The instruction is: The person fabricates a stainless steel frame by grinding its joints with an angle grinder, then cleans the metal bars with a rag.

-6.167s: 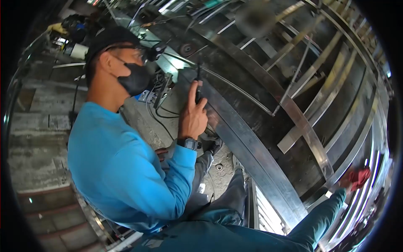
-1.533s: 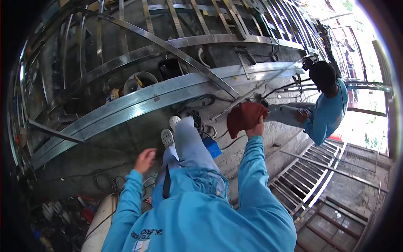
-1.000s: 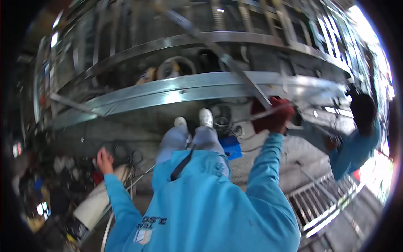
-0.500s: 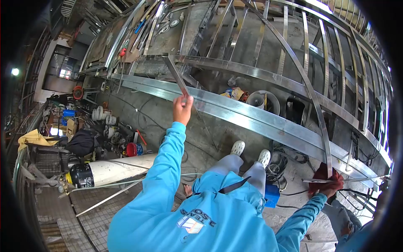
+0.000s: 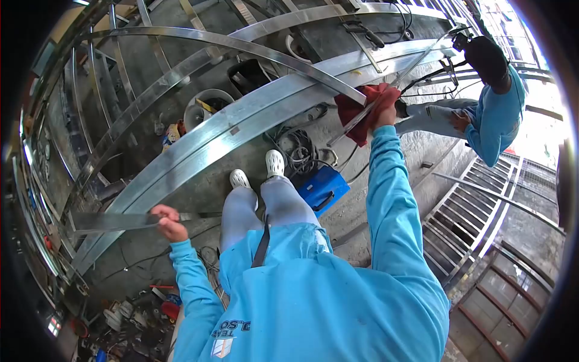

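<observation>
My left hand [image 5: 170, 224] is closed around a flat metal bar [image 5: 114, 222] that reaches out to the left, past the edge of the long galvanised steel channels [image 5: 211, 130]. On the other side, my right hand [image 5: 385, 113] grips a bunched red cloth [image 5: 362, 111]. A thin metal strip [image 5: 351, 125] passes along the cloth, and its contact with my fingers is hidden. Right beside the cloth ends a long curved-looking flat bar [image 5: 271, 53], which crosses over the channels.
A co-worker [image 5: 497, 114] in a blue top and dark headgear is close on the right. A blue machine [image 5: 322, 190] and coiled cables [image 5: 298, 148] lie by my feet. Behind the channels are a white bucket [image 5: 208, 105] and a metal frame [image 5: 114, 130]. Clutter [image 5: 129, 323] covers the lower left floor.
My view has swung right, bringing the co-worker further into sight. The bar in my left hand now points left and lies lower. My right hand still holds the red cloth.
</observation>
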Tool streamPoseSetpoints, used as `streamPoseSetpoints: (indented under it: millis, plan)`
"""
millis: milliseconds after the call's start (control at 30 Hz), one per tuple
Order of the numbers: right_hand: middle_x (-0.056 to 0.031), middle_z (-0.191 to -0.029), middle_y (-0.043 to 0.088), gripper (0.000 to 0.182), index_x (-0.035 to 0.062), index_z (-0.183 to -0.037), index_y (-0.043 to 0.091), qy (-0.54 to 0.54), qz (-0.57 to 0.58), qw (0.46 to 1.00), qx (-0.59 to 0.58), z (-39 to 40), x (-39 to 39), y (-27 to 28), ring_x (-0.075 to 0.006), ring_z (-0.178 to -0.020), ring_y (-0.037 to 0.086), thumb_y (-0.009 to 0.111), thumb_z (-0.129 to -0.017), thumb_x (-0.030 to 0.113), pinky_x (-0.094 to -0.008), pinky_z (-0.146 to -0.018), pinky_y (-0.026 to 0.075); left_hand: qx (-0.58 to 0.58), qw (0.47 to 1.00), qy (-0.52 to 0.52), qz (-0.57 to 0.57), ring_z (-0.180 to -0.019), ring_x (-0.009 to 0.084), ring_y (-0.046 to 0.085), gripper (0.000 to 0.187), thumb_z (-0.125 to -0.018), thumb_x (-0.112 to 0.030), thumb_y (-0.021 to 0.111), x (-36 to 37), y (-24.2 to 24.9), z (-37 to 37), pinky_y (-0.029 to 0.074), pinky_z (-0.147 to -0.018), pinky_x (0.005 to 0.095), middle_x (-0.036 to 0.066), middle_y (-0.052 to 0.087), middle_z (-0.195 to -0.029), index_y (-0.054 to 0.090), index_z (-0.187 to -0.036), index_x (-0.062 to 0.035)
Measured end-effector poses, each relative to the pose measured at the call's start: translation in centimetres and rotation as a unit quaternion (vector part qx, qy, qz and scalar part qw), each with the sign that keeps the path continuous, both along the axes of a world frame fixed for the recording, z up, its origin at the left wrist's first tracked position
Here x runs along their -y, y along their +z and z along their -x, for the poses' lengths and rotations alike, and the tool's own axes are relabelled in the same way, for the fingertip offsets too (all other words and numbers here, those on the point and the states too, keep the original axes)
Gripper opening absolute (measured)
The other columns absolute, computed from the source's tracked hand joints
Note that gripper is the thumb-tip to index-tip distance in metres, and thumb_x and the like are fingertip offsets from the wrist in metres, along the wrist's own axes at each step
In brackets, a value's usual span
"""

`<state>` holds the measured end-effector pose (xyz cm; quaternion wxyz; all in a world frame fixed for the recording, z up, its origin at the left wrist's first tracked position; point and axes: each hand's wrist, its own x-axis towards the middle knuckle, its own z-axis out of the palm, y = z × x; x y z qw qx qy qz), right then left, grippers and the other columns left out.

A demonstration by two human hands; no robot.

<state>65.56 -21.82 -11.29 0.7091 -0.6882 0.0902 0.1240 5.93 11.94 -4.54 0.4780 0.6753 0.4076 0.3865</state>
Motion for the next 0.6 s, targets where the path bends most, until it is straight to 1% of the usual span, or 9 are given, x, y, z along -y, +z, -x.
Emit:
streamPoseSetpoints:
  millis: [67,133,200,267,367,400,467,533,600]
  plan:
    - [-0.0139,-0.101,0.067,0.069,0.0039,-0.116,0.058,0.017,-0.084,0.996,-0.02,-0.4,-0.4,-0.6,-0.0231,-0.084,0.064,0.043,-0.093,0.067,-0.033,-0.078,0.052,-0.04,0.995,-0.095,0.002,-0.056,0.0106,0.033,0.072,-0.089,-0.077,0.034,2.4,1.4,-3.4,0.027,-0.052,0.0274,0.0,0.035,-0.065,0.04,-0.074,-0.0075]
    - [-0.0132,-0.098,0.067,0.064,0.0036,-0.109,0.057,0.028,-0.088,0.995,-0.049,0.5,-1.1,1.7,-0.0233,-0.083,0.063,0.043,-0.095,0.065,-0.032,-0.079,0.052,-0.097,0.972,-0.212,0.042,-0.058,0.0106,0.036,0.071,-0.09,-0.076,0.036,5.1,4.5,-6.2,0.03,-0.054,0.0281,-0.001,0.038,-0.066,0.041,-0.081,-0.0061]
    - [-0.012,-0.094,0.066,0.057,0.0059,-0.103,0.055,0.029,-0.144,0.989,-0.03,2.2,-2.8,4.7,-0.0212,-0.081,0.062,0.042,-0.097,0.061,-0.0299,-0.076,0.05,-0.129,0.957,-0.256,0.053,-0.055,0.0138,0.038,0.071,-0.091,-0.073,0.035,8.1,6.1,-8.1,0.032,-0.051,0.0322,0.001,0.039,-0.063,0.045,-0.08,-0.0043]
    - [-0.0089,-0.088,0.064,0.051,0.0083,-0.094,0.052,0.024,-0.16,0.987,-0.017,1.9,-3.1,3.8,-0.0176,-0.077,0.059,0.039,-0.1,0.057,-0.0269,-0.071,0.048,-0.234,0.915,-0.32,0.075,-0.053,0.0193,0.045,0.071,-0.094,-0.069,0.035,10.1,7.9,-8.9,0.036,-0.051,0.0362,0.007,0.043,-0.059,0.049,-0.078,-0.0013]
    - [-0.0072,-0.087,0.063,0.051,0.0082,-0.093,0.051,0.011,-0.146,0.989,-0.03,1.7,-3.0,3.2,-0.0156,-0.074,0.056,0.035,-0.101,0.055,-0.0256,-0.067,0.045,-0.284,0.901,-0.306,0.121,-0.052,0.0397,0.051,0.073,-0.091,-0.071,0.039,13.5,6.7,-9.0,0.033,-0.05,0.0465,0.019,0.042,-0.055,0.044,-0.071,-0.0009]
    - [-0.0061,-0.085,0.062,0.052,0.0084,-0.09,0.05,0.024,-0.143,0.989,-0.014,1.6,-2.9,3.0,-0.0146,-0.073,0.055,0.032,-0.102,0.056,-0.0242,-0.067,0.044,-0.31,0.887,-0.314,0.135,-0.055,0.0426,0.051,0.072,-0.091,-0.07,0.04,13.8,6.5,-8.5,0.034,-0.05,0.0475,0.02,0.044,-0.057,0.044,-0.071,-0.0008]
    - [-0.0055,-0.085,0.061,0.052,0.0083,-0.093,0.051,0.048,-0.066,0.996,0.043,1.2,-2.8,2.9,-0.0142,-0.074,0.055,0.031,-0.102,0.055,-0.0232,-0.067,0.044,-0.353,0.862,-0.328,0.16,-0.061,0.0484,0.051,0.07,-0.091,-0.068,0.043,14.2,5.6,-8.1,0.035,-0.052,0.0495,0.022,0.047,-0.059,0.046,-0.071,-0.0006]
    - [-0.0054,-0.085,0.06,0.053,0.0073,-0.095,0.052,0.051,-0.031,0.996,0.071,1.8,-2.6,3.1,-0.0143,-0.075,0.055,0.031,-0.103,0.055,-0.0232,-0.068,0.045,-0.378,0.846,-0.329,0.18,-0.062,0.0486,0.052,0.07,-0.091,-0.067,0.045,14.2,5.3,-7.9,0.036,-0.053,0.0507,0.023,0.048,-0.059,0.046,-0.07,-0.0005]
    - [-0.0057,-0.086,0.059,0.054,0.0056,-0.098,0.052,0.037,-0.041,0.996,0.074,2.7,-3.6,4.7,-0.0148,-0.076,0.056,0.032,-0.102,0.055,-0.0243,-0.07,0.046,-0.399,0.832,-0.336,0.189,-0.063,0.0486,0.052,0.07,-0.091,-0.067,0.046,14.1,5.0,-7.9,0.037,-0.054,0.0514,0.022,0.049,-0.059,0.046,-0.069,-0.0005]
